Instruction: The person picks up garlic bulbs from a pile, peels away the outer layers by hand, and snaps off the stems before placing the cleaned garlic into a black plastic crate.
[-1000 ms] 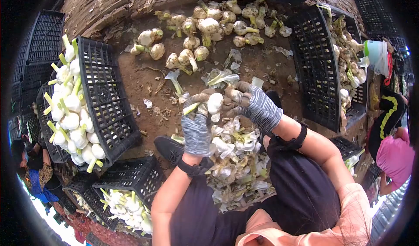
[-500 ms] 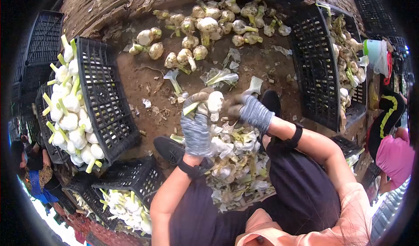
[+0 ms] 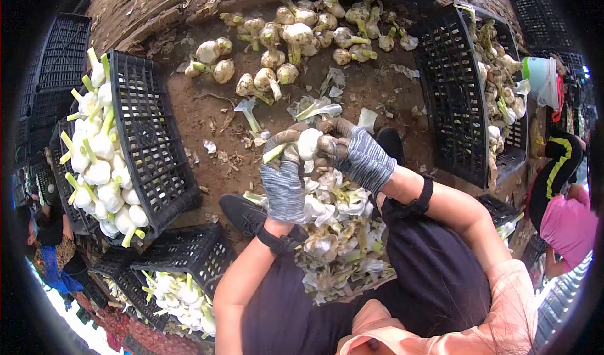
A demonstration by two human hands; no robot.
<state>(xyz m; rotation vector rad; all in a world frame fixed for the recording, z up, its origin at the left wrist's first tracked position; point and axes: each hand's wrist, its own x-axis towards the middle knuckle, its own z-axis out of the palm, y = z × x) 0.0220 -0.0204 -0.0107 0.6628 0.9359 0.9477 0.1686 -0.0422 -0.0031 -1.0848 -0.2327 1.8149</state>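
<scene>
Both hands wear grey gloves with brown, soiled fingers. My left hand [image 3: 284, 175] is closed around a white garlic bulb [image 3: 308, 143], whose short green stem sticks out to the left. My right hand [image 3: 355, 153] has its fingers bent together against the right side of the same bulb; whether they pinch a bit of skin is too small to tell. Beneath the hands, between the legs, lies a heap of peeled garlic skins [image 3: 340, 229]. Unpeeled, dirty bulbs [image 3: 297, 35] lie on the soil farther ahead.
A black crate [image 3: 154, 141] of clean white garlic stands at the left, another [image 3: 207, 254] at the lower left. At the right is a crate [image 3: 453, 97] with unpeeled garlic, and a bucket [image 3: 540, 78] beyond it. Other people [image 3: 569, 219] are at both edges.
My right hand has moved left and its fingers now touch the bulb. My left hand still holds the bulb in nearly the same place.
</scene>
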